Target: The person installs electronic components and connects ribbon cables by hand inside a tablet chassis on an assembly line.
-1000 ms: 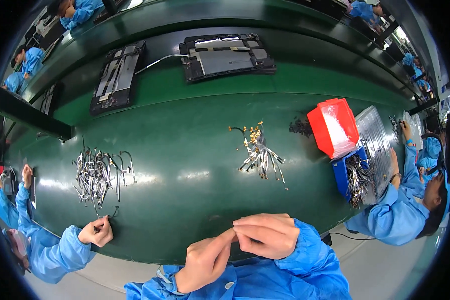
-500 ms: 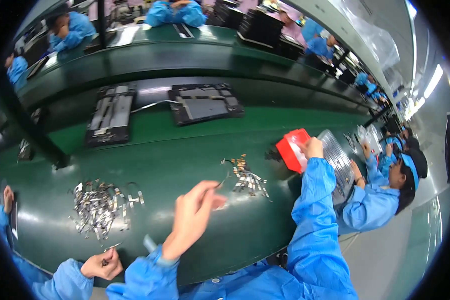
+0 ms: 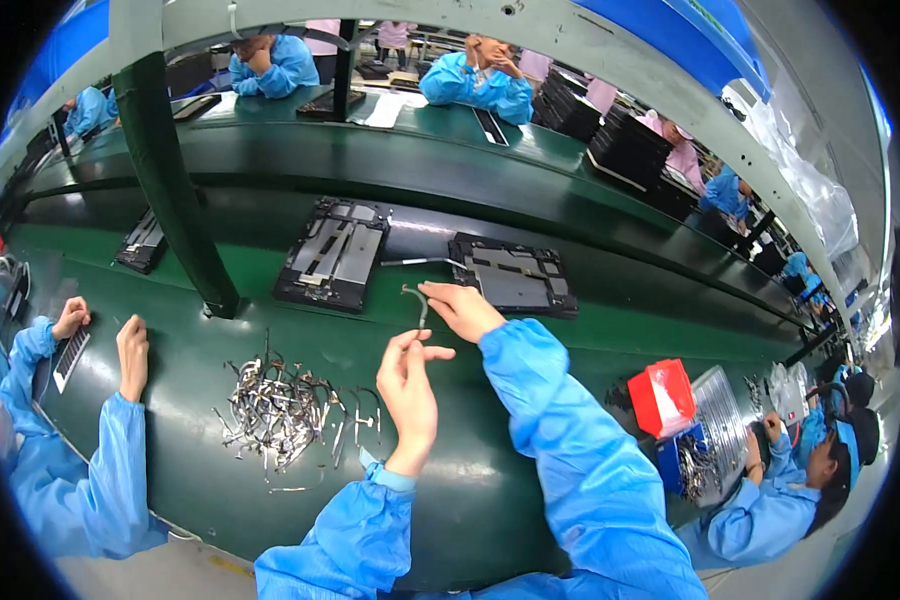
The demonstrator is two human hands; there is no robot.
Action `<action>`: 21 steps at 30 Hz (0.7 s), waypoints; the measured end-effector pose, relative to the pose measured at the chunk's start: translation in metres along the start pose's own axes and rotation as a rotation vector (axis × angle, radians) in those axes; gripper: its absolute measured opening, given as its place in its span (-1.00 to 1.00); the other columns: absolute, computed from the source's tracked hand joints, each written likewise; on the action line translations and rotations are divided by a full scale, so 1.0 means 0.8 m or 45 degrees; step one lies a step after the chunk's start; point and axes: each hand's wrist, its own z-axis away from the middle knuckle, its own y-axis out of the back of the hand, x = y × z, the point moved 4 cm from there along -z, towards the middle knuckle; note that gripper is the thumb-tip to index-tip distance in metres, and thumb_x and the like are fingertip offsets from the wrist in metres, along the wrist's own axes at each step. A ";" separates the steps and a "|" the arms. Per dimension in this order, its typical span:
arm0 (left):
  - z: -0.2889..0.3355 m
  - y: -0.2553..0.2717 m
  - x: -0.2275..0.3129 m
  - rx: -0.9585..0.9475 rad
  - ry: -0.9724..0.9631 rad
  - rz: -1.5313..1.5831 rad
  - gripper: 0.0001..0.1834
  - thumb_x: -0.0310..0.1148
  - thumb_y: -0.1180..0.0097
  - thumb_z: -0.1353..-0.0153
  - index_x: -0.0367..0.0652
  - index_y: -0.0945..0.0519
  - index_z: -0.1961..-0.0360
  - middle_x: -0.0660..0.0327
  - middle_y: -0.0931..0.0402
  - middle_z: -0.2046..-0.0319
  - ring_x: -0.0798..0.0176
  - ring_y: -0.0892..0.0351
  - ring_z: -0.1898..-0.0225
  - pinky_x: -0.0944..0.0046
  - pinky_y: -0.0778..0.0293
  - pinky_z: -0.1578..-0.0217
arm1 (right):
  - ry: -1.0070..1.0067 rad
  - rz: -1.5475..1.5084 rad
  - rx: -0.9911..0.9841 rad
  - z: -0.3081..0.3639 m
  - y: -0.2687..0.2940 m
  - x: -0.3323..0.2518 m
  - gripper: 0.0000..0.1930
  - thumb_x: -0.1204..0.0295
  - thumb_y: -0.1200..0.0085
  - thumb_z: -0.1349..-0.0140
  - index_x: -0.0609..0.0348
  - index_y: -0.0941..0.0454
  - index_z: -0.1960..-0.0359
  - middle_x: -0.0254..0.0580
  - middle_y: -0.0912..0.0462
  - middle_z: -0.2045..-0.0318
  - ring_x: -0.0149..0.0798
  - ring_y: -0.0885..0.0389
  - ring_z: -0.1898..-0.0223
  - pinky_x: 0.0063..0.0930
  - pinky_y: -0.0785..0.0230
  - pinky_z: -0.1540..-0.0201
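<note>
My left hand (image 3: 408, 405) is raised over the green bench, its thumb and index finger pinching the lower end of a thin curved flex cable (image 3: 423, 313). From the right, my right hand (image 3: 462, 310) reaches across with its fingertips together at the cable's upper part; the exact contact there is small and partly hidden. A tangled pile of flex cables (image 3: 282, 412) lies on the bench left of my left hand. Behind my hands rest two opened black-and-grey device panels, the left panel (image 3: 332, 255) and the right panel (image 3: 515, 275), with a pale strip between them.
A red bin (image 3: 662, 398) stands at the right beside a blue bin (image 3: 682, 462) of metallic parts and a clear plastic tray (image 3: 715, 425). A green post (image 3: 175, 190) rises at the left. Co-workers in blue sleeves sit on both sides and across the bench.
My right hand has left the red bin and come leftward to the flex cable in my left hand. The view has shifted, and the co-worker's hand near the cable pile has drawn away left.
</note>
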 end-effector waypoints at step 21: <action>-0.135 -0.127 -0.127 -0.389 0.281 -0.222 -0.72 -0.42 0.15 -0.41 -0.41 -0.57 0.16 0.07 -0.71 0.38 0.16 -0.73 0.35 0.35 -0.55 0.39 | -0.804 -0.388 0.848 0.139 0.130 0.275 -0.20 0.47 -0.32 -0.05 0.11 -0.25 -0.38 0.14 -0.50 -0.19 0.06 -0.53 -0.18 -0.18 -0.45 -0.15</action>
